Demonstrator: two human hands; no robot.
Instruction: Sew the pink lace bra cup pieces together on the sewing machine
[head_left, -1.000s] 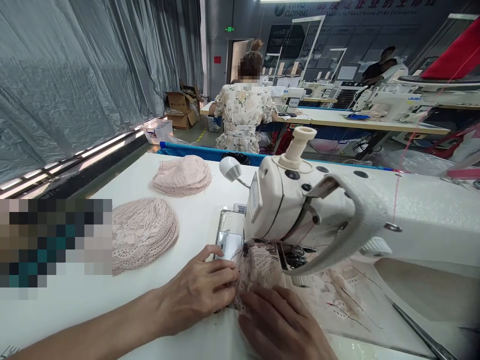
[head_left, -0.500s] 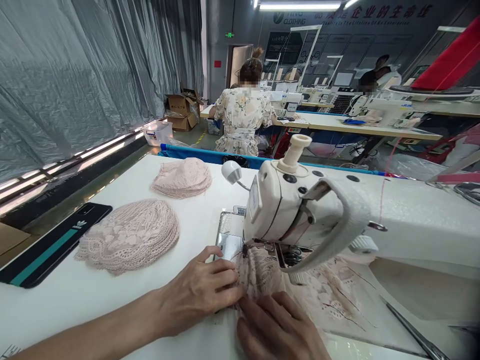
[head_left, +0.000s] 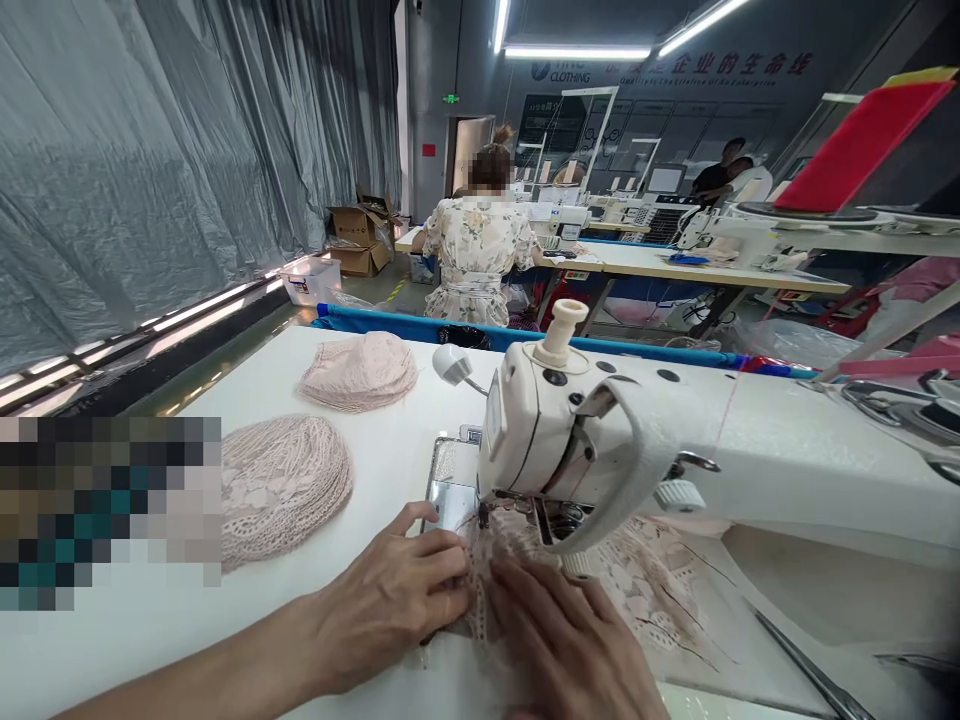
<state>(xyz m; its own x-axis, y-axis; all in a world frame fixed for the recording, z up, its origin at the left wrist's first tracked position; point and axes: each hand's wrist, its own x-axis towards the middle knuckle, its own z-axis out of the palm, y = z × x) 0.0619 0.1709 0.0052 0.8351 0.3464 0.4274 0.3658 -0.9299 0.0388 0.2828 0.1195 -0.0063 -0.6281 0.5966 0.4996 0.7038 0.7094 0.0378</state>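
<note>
Presses down on pale pink lace fabric [head_left: 480, 605] with two bare hands, just in front of the needle area of a white sewing machine [head_left: 517, 420]. Sets the fingertips of the left hand [head_left: 401, 590] on the left edge of the fabric, with fingers bent and slightly apart, close beside a shiny metal plate [head_left: 452, 505]. Lays the right hand [head_left: 577, 640] over the fabric on the other side, back upward, with fingers close together and somewhat blurred. Cannot tell whether either hand pinches the lace or only presses on it, with the undersides out of sight. Shows a narrow strip of lace between the hands, and more beneath the machine head and out to the right, with loose dark threads [head_left: 686, 600] across it.

Includes, on the white counter [head_left: 397, 450] to the left, a larger pile [head_left: 289, 490] of similar lace and, just beyond it, a smaller pile [head_left: 360, 372]. Includes also a pointed metal tool [head_left: 806, 660] at the lower right, apart from the right hand. Shows, farther off, a person in a floral top [head_left: 480, 250] with back turned, at a far counter [head_left: 637, 260], and cardboard boxes [head_left: 360, 240] near a silvery curtain [head_left: 187, 150].
</note>
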